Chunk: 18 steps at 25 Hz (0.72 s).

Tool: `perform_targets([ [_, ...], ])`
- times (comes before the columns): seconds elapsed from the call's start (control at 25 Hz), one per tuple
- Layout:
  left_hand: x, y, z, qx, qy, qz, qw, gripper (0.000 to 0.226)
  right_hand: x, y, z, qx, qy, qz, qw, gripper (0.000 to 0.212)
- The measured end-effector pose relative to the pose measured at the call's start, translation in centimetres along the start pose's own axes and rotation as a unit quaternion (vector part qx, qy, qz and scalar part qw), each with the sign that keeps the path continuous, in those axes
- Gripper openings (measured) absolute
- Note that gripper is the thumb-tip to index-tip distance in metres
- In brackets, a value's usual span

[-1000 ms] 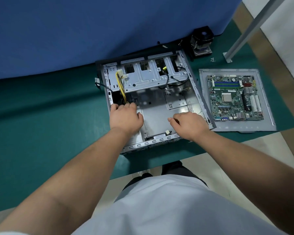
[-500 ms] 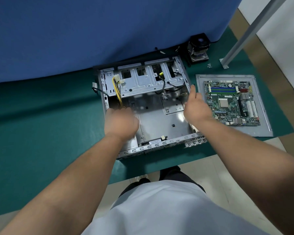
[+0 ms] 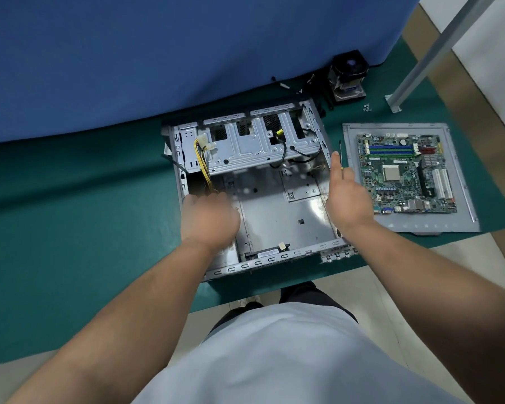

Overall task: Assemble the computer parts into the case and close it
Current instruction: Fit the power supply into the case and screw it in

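1. My left hand [image 3: 209,218] was inside the open case [image 3: 274,217] at its left side, near the yellow wires [image 3: 203,164]. It was blurred, so I could not tell if the fingers held anything.
2. My right hand [image 3: 349,199] was over the right wall of the case, with the fingers straight and holding nothing. The forefinger pointed toward the far side, just beside a thin screwdriver [image 3: 341,156] which lay between the case and the gray panel [image 3: 461,182].
3. The circuit board [image 3: 403,173] lay on that panel, right of the case and not yet inside. The cooling fan [image 3: 347,77] stood farther back, with some small screws [image 3: 366,107] near it.
4. In my judgement the step was to prepare the case for the board. To do it well, I should first push the loose wires aside — the bare floor of the case must be free.
5. The board should be lifted by its edges and kept flat, not touched on the chips.
6. The way from panel to case was short, but the metal wall stood between them — the board had to go over it. The drive frame [image 3: 245,144] at the back left little room there.
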<state>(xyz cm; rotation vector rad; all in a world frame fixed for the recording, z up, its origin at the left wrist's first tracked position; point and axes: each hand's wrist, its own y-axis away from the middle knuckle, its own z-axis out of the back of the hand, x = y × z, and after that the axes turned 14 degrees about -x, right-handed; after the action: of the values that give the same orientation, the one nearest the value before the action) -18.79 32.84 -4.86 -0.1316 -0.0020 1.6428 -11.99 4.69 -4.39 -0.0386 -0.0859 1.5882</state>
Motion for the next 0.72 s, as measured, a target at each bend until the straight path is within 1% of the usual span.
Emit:
perform_targets([
  [0.12, 0.0, 0.2, -0.1, 0.004, -0.003, -0.004, 1.000, 0.033, -0.3, 0.0, -0.5, -0.013, -0.005, 0.005, 1.000, 0.094],
  [0.2, 0.2, -0.3, -0.1, 0.028, -0.015, -0.011, 0.999, 0.031, -0.4, 0.2, -0.6, -0.009, 0.000, 0.010, 1.000, 0.095],
  [0.28, 0.0, -1.4, 0.2, 0.036, -0.002, -0.031, 0.999, 0.023, -0.4, 0.3, -0.3, 0.006, -0.007, 0.010, 1.000, 0.093],
  [0.36, -0.9, -3.1, 0.5, 0.011, 0.036, -0.068, 0.997, 0.019, -0.6, 0.0, 0.2, 0.040, -0.044, 0.004, 0.998, 0.088],
  [0.44, -2.5, -5.8, 0.7, -0.038, 0.071, -0.106, 0.991, 0.019, -1.6, -1.1, 1.2, 0.107, -0.121, -0.007, 0.987, 0.079],
  [0.52, -4.4, -9.1, 0.9, -0.079, 0.106, -0.136, 0.982, 0.021, -3.6, -3.7, 2.9, 0.171, -0.228, -0.025, 0.958, 0.064],
  [0.56, -5.6, -11.2, 1.0, -0.096, 0.123, -0.151, 0.976, 0.024, -5.0, -5.4, 3.8, 0.184, -0.268, -0.037, 0.945, 0.054],
  [0.64, -7.9, -15.2, 1.0, -0.124, 0.145, -0.160, 0.969, 0.029, -7.8, -8.7, 4.9, 0.180, -0.293, -0.058, 0.937, 0.038],
  [0.72, -10.1, -18.8, 0.7, -0.117, 0.149, -0.112, 0.975, 0.039, -10.6, -12.0, 4.8, 0.160, -0.292, -0.079, 0.940, 0.032],
])
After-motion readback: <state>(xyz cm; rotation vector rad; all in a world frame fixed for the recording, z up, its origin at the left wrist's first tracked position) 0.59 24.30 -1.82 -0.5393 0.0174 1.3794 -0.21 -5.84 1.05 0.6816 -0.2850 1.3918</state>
